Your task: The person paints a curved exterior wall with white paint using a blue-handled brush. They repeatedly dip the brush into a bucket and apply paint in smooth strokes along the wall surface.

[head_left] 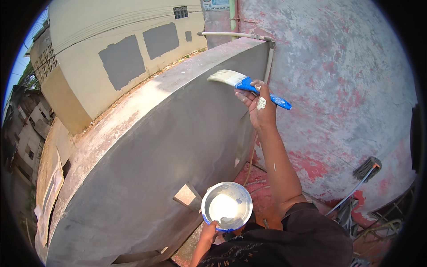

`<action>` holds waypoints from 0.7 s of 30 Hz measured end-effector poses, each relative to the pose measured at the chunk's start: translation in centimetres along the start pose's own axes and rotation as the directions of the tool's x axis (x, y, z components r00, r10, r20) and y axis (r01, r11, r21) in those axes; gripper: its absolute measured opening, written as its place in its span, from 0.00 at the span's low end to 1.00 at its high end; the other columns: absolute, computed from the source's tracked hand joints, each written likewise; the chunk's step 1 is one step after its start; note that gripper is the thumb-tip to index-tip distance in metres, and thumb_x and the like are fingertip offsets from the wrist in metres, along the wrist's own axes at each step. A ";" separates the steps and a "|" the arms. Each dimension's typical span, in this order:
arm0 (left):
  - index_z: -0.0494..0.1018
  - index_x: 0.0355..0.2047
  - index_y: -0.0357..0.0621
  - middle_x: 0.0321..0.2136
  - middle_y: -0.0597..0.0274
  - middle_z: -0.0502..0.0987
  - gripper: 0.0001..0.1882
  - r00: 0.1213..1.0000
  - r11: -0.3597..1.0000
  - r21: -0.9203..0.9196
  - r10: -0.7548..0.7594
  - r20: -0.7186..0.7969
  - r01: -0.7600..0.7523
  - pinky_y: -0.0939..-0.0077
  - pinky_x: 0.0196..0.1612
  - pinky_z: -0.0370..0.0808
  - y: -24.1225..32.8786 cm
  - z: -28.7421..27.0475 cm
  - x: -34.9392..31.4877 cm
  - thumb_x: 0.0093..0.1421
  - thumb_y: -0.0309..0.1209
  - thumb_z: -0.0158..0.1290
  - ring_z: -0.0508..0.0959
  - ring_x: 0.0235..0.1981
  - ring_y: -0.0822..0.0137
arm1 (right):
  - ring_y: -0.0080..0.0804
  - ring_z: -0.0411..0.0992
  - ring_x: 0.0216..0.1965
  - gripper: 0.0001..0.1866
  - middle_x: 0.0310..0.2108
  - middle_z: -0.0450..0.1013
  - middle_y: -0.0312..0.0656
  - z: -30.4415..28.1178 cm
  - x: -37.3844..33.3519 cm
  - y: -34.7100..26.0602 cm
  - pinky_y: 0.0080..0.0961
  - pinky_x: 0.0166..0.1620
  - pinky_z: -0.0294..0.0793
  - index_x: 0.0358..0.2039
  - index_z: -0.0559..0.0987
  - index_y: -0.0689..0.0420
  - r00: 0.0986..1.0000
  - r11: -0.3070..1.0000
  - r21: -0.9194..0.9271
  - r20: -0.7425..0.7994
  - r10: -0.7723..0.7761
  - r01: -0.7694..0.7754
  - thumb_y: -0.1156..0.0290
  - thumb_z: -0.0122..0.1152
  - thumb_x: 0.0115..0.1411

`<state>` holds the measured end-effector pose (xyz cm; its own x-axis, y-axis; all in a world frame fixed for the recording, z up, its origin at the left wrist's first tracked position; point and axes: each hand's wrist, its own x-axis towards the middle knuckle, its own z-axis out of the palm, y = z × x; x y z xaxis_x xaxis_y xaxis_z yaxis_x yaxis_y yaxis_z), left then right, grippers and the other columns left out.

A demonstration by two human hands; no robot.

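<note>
One blue-handled, cream-bristled brush (244, 83): I have right fingers (242, 96) pinching it, left fingers (213, 225) gripping a metal bowl (243, 196) of white paint (222, 207).

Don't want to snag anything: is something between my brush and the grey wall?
Nothing visible stands between the brush in your right hand and the grey wall. Your left hand holds the bowl lower, out of the way.

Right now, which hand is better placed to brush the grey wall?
Likely the right hand: it holds the paintbrush up by the grey wall, while the left hand grips the bowl lower down.
</note>
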<state>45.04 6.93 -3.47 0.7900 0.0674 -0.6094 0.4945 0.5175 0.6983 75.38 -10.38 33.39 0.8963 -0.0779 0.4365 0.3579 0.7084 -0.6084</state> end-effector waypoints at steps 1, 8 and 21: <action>0.57 0.65 0.37 0.51 0.45 0.73 0.31 1.000 1.000 0.002 0.010 0.016 -0.010 0.58 0.37 0.86 -0.3 -0.2 0.2 0.58 0.21 0.44 0.81 0.44 0.52 | 0.48 0.79 0.44 0.09 0.42 0.74 0.54 -0.1 2.2 -0.2 0.41 0.52 0.83 0.40 0.72 0.60 0.996 0.999 0.002 -0.087 -0.032 0.032 0.67 0.51 0.67; 0.57 0.64 0.36 0.51 0.43 0.73 0.29 0.998 0.998 0.013 -0.061 -0.033 0.062 0.61 0.34 0.88 -0.2 0.2 -0.6 0.62 0.23 0.43 0.82 0.44 0.50 | 0.48 0.80 0.44 0.09 0.42 0.74 0.55 1.0 0.2 0.3 0.41 0.52 0.83 0.40 0.71 0.61 1.000 0.993 -0.117 -0.012 0.011 -0.012 0.67 0.51 0.68; 0.57 0.64 0.37 0.52 0.44 0.72 0.31 0.997 0.998 0.034 -0.059 -0.045 0.061 0.58 0.35 0.88 0.6 1.8 -1.2 0.59 0.21 0.44 0.82 0.42 0.51 | 0.46 0.78 0.47 0.09 0.44 0.73 0.50 2.9 -2.7 0.4 0.41 0.55 0.81 0.42 0.72 0.61 0.981 0.994 -0.080 0.175 0.083 -0.070 0.69 0.50 0.69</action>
<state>45.05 5.64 -1.69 0.7422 0.0751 -0.6659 0.5536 0.4914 0.6724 72.32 -7.85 33.90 0.8632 0.1054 0.4938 0.3140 0.6538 -0.6884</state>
